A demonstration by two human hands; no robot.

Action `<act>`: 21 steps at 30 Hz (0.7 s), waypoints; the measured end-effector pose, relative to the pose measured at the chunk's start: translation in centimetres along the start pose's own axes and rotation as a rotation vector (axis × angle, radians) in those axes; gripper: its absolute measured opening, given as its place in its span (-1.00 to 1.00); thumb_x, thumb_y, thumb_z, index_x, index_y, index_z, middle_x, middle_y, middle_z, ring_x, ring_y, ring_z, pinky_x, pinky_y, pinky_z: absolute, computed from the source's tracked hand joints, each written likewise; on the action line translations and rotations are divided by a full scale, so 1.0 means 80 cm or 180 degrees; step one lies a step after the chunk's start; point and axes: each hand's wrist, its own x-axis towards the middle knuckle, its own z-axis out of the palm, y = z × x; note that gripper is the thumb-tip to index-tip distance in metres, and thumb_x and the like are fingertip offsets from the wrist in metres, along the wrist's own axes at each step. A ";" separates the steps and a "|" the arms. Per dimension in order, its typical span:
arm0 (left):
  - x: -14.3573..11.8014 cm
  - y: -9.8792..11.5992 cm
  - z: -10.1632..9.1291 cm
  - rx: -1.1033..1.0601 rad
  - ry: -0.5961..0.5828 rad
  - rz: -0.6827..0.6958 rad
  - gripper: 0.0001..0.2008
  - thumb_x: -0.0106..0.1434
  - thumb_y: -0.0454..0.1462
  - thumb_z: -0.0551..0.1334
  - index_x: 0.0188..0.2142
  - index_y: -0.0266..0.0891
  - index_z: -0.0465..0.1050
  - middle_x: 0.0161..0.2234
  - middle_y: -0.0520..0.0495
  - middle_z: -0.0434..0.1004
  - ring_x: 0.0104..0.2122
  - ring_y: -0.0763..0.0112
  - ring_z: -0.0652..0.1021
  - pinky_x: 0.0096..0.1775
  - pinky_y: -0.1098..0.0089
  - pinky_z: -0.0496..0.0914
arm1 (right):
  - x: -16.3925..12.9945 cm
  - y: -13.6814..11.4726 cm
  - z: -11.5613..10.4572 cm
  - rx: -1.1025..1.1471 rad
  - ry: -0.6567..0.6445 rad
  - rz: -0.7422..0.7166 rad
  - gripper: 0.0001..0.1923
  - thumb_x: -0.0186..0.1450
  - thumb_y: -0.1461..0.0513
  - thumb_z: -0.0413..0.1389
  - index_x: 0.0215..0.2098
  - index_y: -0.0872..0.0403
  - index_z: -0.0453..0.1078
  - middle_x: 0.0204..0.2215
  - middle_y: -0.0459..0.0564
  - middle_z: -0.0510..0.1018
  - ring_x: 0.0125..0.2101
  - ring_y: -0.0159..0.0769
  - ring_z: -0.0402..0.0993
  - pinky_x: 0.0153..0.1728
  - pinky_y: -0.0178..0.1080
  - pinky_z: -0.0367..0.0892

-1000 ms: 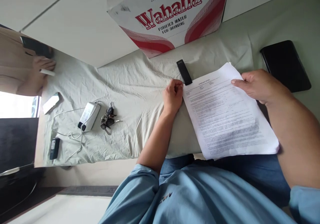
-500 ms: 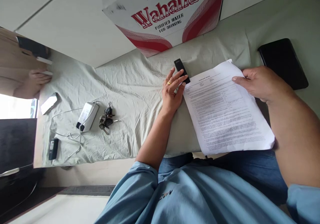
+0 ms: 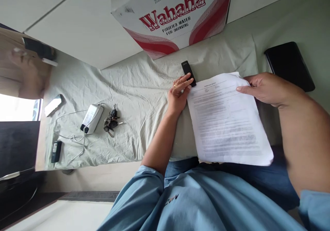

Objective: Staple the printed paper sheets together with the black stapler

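My left hand (image 3: 178, 94) has its fingers pressed together over the near end of a slim black stapler (image 3: 187, 69). The stapler lies on the cloth at the top left corner of a printed paper stack (image 3: 227, 121). A ring shows on one finger. My right hand (image 3: 263, 88) pinches the top right edge of the papers, thumb on top and fingers underneath. The lower edge of the sheets hangs over my lap. How far the corner goes into the stapler is hidden by my left fingers.
A Wahaha water carton (image 3: 177, 21) stands at the back. A black flat case (image 3: 290, 66) lies right. Leftward are keys (image 3: 112, 121), a white power brick (image 3: 92, 119) with cable, a black device (image 3: 56, 152) and a white box (image 3: 53, 105). Another person's blurred hand (image 3: 28, 66) is far left.
My left fingers have closed together over the stapler's near end. The papers have turned slightly, their lower end swinging left and towards me. The other person's hand has moved up.
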 end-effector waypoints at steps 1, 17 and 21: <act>0.001 -0.003 -0.003 -0.0207 0.0007 -0.0092 -0.59 0.74 0.20 0.45 0.31 0.16 0.94 0.43 -0.13 0.92 0.47 0.02 0.83 0.57 -0.08 0.63 | -0.006 -0.008 0.000 0.0106 -0.0218 0.0073 -0.50 0.23 -0.27 0.60 -0.34 -0.08 0.72 -0.35 -0.01 0.83 -0.19 0.00 0.80 -0.06 0.00 0.69; 0.012 0.063 -0.007 -0.1228 0.0301 -0.1652 -0.16 0.22 0.44 0.76 -0.50 -0.17 0.53 -0.51 0.10 0.34 -0.49 0.56 0.30 -0.41 0.37 0.19 | -0.014 -0.016 0.011 0.1287 0.0819 0.0007 -0.24 -0.14 -0.40 0.83 -0.30 -0.10 0.84 -0.26 0.00 0.92 -0.13 0.08 0.92 -0.11 0.05 0.84; 0.009 0.055 -0.008 -0.1114 0.0303 -0.1684 -0.17 0.19 0.45 0.77 -0.46 -0.17 0.53 -0.47 0.10 0.35 -0.42 0.55 0.31 -0.38 0.41 0.20 | -0.010 -0.010 0.014 0.1294 0.1063 -0.0229 -0.27 -0.01 -0.35 0.83 -0.16 -0.08 0.90 -0.15 0.03 0.96 -0.08 0.10 0.94 0.00 0.13 0.89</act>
